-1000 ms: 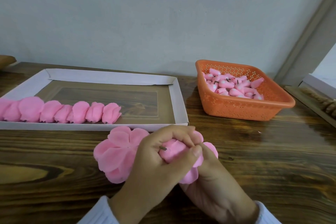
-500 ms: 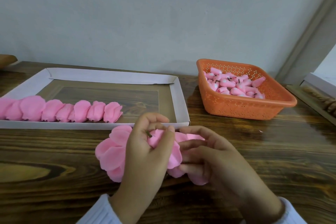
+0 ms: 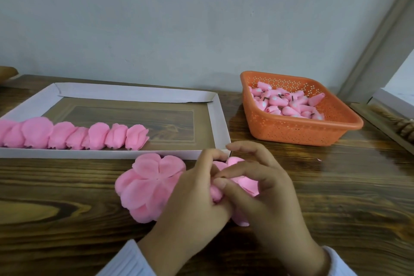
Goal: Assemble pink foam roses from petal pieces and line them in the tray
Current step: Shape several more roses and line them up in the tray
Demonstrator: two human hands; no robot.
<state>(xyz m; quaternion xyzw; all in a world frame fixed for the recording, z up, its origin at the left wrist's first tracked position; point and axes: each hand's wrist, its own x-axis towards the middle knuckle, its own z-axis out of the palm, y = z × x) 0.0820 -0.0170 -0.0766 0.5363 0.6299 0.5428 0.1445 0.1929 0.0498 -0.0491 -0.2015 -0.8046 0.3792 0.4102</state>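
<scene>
Fingers (image 3: 210, 157) of left hand (image 3: 195, 188) and right hand (image 3: 271, 195) pinch one pink rose (image 3: 245, 184) just in front of the tray's near right corner.
I see finished roses (image 3: 89, 135) lined along tray (image 3: 112, 154) near edge, flat petal piece (image 3: 150, 186) touching left hand, orange basket (image 3: 302, 133) of buds (image 3: 289, 103) right.

The right hand (image 3: 268, 197) has come up from under the rose (image 3: 248, 186) (a second ago it cupped it from below) and now pinches its middle, meeting the left hand (image 3: 195, 192).
</scene>
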